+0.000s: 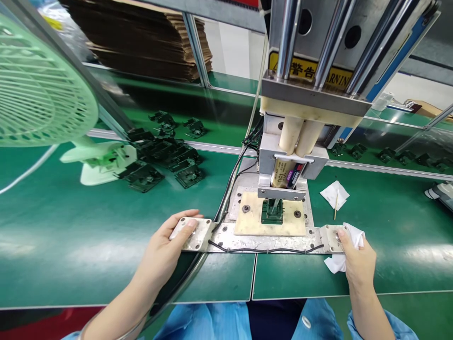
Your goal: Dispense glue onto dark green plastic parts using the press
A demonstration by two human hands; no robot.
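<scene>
My left hand [169, 242] wraps round the left button box [201, 234] of a bench press, thumb lying on its top and fingers behind it. At the right button box [330, 237], my right hand [359, 257] has its thumb on the button. A white cloth [355, 232] is bunched between that hand and the box, hanging out below. Between my hands, a dark green plastic part [272, 213] sits on the cream fixture plate [244, 227]. The press head [282, 192] is down over this part, its tip apparently touching it.
A heap of dark green parts [166, 153] lies left of the press, beside a green fan [46, 94]. Black cables [230, 189] run past the left box. On the right rest a white wipe [331, 192] and a cotton swab [335, 208]. More parts [385, 155] line the back shelf.
</scene>
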